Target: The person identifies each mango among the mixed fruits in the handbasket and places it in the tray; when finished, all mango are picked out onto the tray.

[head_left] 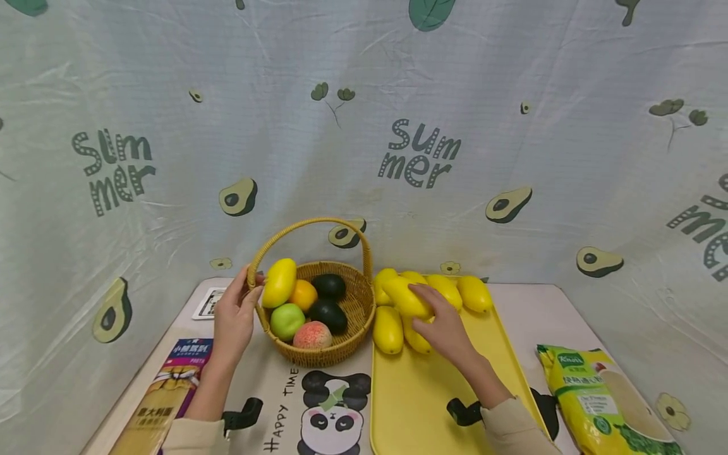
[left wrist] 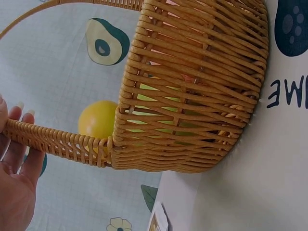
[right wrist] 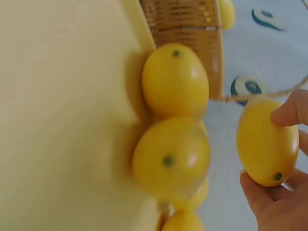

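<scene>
My left hand [head_left: 233, 322] holds one side of the handle of a wicker basket [head_left: 318, 359]; in the left wrist view its fingers lie behind the handle [left wrist: 62, 144]. In the basket are a yellow mango [head_left: 280, 282], an orange [head_left: 304, 296], a green apple [head_left: 287, 321], a peach [head_left: 313, 335] and two dark avocados [head_left: 328, 287]. My right hand [head_left: 449, 328] grips another mango [right wrist: 266, 142] between thumb and fingers, raised above several mangoes [head_left: 388, 330] on a yellow tray [head_left: 432, 398].
A pasta packet [head_left: 162, 395] lies at the left edge of the table. On the right is a yellow-green Knorr bag [head_left: 597, 398]. A white card [head_left: 208, 304] lies behind my left hand. A printed curtain [head_left: 318, 158] hangs around the table.
</scene>
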`<state>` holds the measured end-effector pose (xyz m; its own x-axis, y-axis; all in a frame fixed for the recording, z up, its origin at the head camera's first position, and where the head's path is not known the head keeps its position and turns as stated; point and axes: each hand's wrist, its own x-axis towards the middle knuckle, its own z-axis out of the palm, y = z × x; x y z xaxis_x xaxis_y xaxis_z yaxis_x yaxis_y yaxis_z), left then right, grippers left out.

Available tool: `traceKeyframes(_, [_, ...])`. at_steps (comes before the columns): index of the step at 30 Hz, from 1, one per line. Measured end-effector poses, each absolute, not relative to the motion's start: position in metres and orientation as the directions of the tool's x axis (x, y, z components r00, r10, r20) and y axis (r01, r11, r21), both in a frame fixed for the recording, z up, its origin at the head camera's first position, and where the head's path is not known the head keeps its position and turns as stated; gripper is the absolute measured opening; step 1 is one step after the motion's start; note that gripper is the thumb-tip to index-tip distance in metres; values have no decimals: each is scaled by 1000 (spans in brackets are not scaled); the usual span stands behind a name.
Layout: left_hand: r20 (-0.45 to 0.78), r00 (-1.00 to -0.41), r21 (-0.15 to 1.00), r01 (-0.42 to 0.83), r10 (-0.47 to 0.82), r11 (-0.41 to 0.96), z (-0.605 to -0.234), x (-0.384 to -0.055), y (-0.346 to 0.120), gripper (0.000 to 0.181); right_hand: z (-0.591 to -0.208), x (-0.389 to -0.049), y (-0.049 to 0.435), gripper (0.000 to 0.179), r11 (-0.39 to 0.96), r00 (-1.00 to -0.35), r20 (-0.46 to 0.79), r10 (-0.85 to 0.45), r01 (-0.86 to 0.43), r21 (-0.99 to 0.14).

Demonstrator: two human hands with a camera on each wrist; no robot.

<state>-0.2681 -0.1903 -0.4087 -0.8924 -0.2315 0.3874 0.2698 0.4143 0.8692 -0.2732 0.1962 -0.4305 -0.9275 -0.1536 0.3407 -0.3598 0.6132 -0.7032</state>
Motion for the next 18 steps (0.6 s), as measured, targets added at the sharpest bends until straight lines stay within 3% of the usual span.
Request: traceKeyframes(18, [381,-893,876,265,-241,402,-408,-265,-188,50,-466,-252,258,60,737,-952,306,16,-196,-646])
